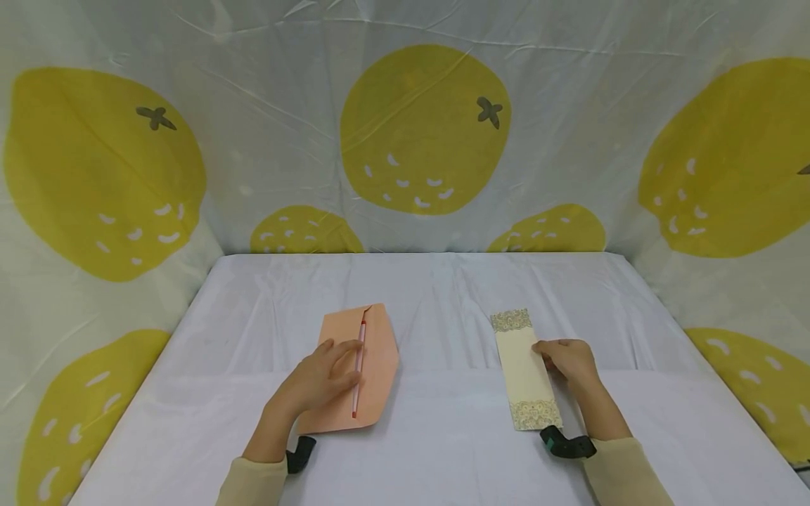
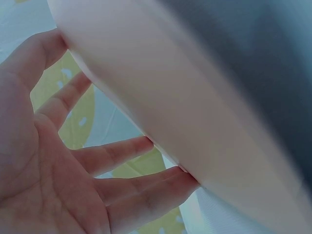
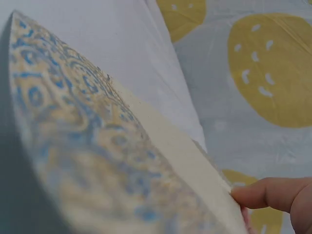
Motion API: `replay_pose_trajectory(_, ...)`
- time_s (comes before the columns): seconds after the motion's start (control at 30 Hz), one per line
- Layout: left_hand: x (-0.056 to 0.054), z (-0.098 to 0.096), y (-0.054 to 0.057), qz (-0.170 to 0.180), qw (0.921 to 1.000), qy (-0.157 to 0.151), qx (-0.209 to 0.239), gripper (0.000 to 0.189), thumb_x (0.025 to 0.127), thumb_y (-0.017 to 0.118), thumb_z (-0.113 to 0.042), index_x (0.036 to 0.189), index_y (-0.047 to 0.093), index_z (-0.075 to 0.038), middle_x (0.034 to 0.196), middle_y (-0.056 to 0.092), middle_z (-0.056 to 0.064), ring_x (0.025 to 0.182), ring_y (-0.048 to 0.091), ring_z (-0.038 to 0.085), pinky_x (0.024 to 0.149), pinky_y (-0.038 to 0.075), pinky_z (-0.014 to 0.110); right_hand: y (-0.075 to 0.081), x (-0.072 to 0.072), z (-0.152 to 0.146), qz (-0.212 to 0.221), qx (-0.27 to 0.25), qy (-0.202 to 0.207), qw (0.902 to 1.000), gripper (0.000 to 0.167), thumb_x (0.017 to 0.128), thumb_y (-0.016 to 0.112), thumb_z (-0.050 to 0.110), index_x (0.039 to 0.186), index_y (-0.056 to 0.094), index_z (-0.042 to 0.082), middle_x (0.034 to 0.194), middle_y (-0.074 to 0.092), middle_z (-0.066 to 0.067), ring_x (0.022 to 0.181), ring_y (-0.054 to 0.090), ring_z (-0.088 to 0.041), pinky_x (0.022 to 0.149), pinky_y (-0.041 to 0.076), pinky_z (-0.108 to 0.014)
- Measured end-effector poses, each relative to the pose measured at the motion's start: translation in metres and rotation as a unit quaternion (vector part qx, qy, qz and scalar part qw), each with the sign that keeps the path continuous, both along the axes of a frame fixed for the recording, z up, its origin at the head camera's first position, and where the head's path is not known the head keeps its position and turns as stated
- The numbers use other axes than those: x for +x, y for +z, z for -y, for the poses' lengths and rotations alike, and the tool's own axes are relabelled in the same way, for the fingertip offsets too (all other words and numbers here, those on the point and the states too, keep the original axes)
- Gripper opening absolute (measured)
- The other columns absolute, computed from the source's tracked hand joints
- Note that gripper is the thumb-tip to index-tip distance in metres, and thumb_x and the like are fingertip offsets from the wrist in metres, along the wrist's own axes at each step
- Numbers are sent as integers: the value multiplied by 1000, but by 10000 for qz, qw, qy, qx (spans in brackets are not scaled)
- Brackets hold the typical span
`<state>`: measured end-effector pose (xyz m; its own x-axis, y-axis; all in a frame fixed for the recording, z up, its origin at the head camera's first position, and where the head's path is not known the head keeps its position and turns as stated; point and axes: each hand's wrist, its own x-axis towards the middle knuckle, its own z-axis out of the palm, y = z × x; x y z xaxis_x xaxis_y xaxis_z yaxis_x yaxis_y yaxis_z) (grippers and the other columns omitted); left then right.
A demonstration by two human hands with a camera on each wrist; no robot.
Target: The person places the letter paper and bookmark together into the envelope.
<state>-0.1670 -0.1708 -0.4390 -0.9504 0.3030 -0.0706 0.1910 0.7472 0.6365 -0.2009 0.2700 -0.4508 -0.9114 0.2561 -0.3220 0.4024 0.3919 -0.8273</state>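
Note:
In the head view, my left hand (image 1: pixel 319 376) lies over a peach-coloured envelope (image 1: pixel 380 365) left of centre. A slim white stick with red ends, like a pen (image 1: pixel 363 330), runs along the envelope, and my thumb and forefinger touch beside it. The left wrist view has my spread, nearly straight fingers (image 2: pixel 124 156) with their tips against the blurred pale envelope (image 2: pixel 161 97). My right hand (image 1: pixel 572 358) pinches the right edge of a long cream card (image 1: pixel 522 362) with lace-patterned ends. In the right wrist view the card (image 3: pixel 170 141) is tilted, its near end blurred.
A white cloth (image 1: pixel 443 436) covers the table, with a fold line across it. Curtains printed with big yellow lemons (image 1: pixel 424 126) stand behind and on both sides. A black camera mount (image 1: pixel 566 444) sits at my right wrist, another (image 1: pixel 301 455) at my left.

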Motion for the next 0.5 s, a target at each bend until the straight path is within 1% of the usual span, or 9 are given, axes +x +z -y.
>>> replay_pose_trajectory(0.1, 0, 0, 1, 38, 10000, 11, 13, 53, 93, 64, -41, 142, 50, -25, 149, 31, 33, 128, 38, 56, 97, 33, 68, 2, 1, 1, 2, -352, -79, 9994, 51, 89, 65, 19, 119, 54, -20, 77, 65, -3, 64, 59, -11, 58, 50, -24)
replay_pose_trajectory(0.17, 0, 0, 1, 53, 10000, 8, 21, 53, 94, 64, -41, 142, 49, -25, 149, 31, 33, 128, 38, 56, 97, 33, 68, 4, 2, 1, 17, -637, -105, 9979, 54, 89, 66, 18, 122, 50, -22, 77, 65, -2, 63, 61, -9, 59, 53, -23)
replay_pose_trajectory(0.3, 0, 0, 1, 61, 10000, -6, 36, 54, 94, 64, -41, 143, 49, -24, 149, 30, 33, 129, 37, 56, 98, 33, 68, 7, 3, 3, 39, -1047, -87, 9945, 60, 90, 67, 17, 128, 44, -23, 76, 66, 0, 64, 64, -7, 63, 55, -23)
replay_pose_trajectory(0.4, 1, 0, 1, 58, 10000, -12, 44, 54, 94, 64, -41, 143, 49, -23, 149, 30, 33, 129, 37, 56, 98, 33, 68, 9, 4, 6, -10, -1267, -135, 9918, 56, 90, 67, 15, 127, 46, -21, 74, 66, 2, 64, 64, -7, 63, 55, -22)
replay_pose_trajectory(0.5, 0, 0, 1, 69, 10000, -10, 52, 54, 94, 64, -41, 143, 48, -23, 149, 30, 33, 130, 36, 56, 98, 33, 68, 11, 5, 12, -143, -1510, -189, 9883, 48, 90, 66, 10, 123, 50, -21, 73, 67, 1, 64, 65, -6, 63, 55, -22)
